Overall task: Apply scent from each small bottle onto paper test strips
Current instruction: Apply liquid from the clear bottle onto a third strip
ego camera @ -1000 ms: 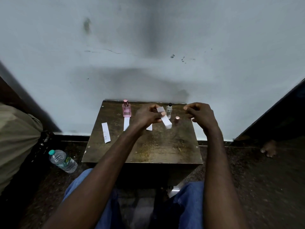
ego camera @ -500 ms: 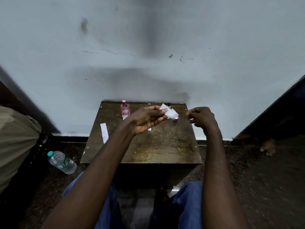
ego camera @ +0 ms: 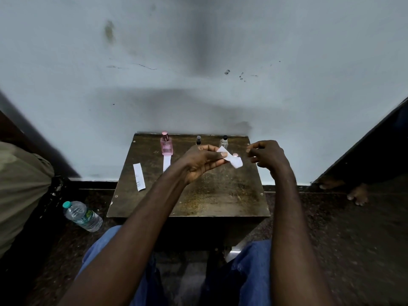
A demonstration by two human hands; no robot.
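While the left hand is pinching a white paper strip between thumb and fingers just right of the frame's centre, the strip is sticking out to the right, bent, above the wooden table. The right hand is hovering near the strip's free end, apart from it, with its fingers curled inward. Whether anything small is sitting between its thumb and forefinger cannot be told. A small pink cap is showing just over the strip's upper edge; what it is standing on is hidden.

Along the table's far edge, by the wall, three bottles are standing upright. A pink bottle is standing toward the left, a tiny dark-capped bottle in the middle, and a clear bottle with a black cap just behind the left fingertips. A second strip is lying in front of the pink bottle, its far end at the bottle's base. A third strip, with faint writing on it, is lying near the table's left edge, apart from the rest.

In the lower left of the frame a water bottle is lying on its side on the floor. At the right edge bare feet are resting on the floor.
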